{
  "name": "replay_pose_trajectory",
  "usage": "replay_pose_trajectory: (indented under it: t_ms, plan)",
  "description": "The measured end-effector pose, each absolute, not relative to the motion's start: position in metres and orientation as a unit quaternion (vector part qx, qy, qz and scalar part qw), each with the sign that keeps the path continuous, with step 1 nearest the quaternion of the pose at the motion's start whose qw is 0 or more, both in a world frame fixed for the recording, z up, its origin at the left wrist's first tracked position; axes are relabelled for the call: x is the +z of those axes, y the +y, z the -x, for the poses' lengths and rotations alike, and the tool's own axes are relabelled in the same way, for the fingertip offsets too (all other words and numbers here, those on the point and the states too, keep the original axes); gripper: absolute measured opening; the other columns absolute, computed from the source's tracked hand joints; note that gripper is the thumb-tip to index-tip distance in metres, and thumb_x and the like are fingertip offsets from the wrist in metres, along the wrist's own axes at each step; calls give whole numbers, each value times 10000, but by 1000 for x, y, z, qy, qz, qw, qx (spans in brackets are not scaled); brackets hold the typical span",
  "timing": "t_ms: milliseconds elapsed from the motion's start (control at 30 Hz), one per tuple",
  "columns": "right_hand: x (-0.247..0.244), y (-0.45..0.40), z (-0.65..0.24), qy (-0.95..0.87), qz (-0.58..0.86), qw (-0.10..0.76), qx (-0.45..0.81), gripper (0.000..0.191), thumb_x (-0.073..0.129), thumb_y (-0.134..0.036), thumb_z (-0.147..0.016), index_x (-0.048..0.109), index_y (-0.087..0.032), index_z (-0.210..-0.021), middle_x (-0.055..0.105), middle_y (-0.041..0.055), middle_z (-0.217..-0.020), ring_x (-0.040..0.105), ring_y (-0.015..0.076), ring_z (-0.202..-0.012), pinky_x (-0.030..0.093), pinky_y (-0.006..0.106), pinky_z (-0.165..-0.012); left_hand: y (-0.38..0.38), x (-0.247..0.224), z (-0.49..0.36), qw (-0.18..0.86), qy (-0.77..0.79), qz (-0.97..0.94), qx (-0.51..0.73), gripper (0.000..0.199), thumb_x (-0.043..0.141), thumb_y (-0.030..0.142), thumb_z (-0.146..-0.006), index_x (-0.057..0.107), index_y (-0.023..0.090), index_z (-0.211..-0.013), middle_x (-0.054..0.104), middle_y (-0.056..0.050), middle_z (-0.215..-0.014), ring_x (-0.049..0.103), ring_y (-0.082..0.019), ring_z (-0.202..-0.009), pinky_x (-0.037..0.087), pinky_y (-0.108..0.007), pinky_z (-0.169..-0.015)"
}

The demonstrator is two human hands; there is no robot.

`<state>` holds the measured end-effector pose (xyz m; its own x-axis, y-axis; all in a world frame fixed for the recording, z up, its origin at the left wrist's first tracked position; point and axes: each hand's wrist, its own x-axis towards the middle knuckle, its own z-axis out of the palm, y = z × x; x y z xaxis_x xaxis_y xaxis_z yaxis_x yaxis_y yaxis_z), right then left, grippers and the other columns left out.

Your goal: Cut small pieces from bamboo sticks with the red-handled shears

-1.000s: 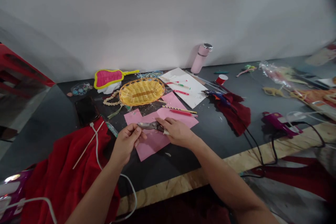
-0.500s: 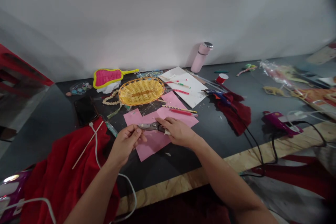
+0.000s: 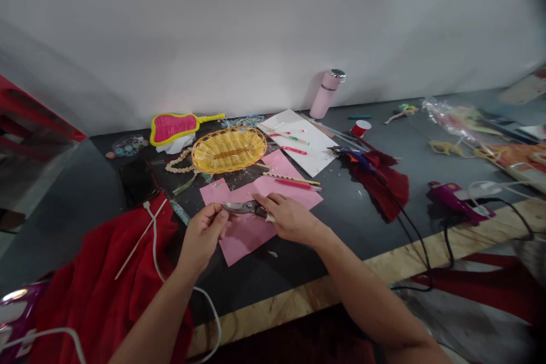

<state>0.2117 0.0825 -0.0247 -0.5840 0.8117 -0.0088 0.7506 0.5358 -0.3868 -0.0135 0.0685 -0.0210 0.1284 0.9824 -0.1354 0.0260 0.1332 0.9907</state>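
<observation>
Loosely curled hands (image 3: 205, 234) (image 3: 294, 220), shears (image 3: 242, 207) in right.

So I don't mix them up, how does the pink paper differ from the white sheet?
The pink paper has a stepped outline; the white sheet looks plainly four-sided. The pink paper lies below the left hand, right hand and clippers; the white sheet lies farther back, nearer the wall. Both lie on the dark tabletop, with slender sticks on top.
</observation>
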Motion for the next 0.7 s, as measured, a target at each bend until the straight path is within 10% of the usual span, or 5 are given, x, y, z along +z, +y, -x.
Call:
replay_pose_trajectory:
  t_ms: [700]
  plan:
    - [-25, 78, -199, -858, 488, 78, 137, 544, 429, -213, -887, 300, -215, -1416, 565, 94, -1048, 572, 197, -856, 437, 300, -776, 67, -12, 19, 630, 477, -431, 436, 297, 635, 413, -783, 538, 141, -717, 574, 18, -530, 239, -12, -350, 148, -169, -373]
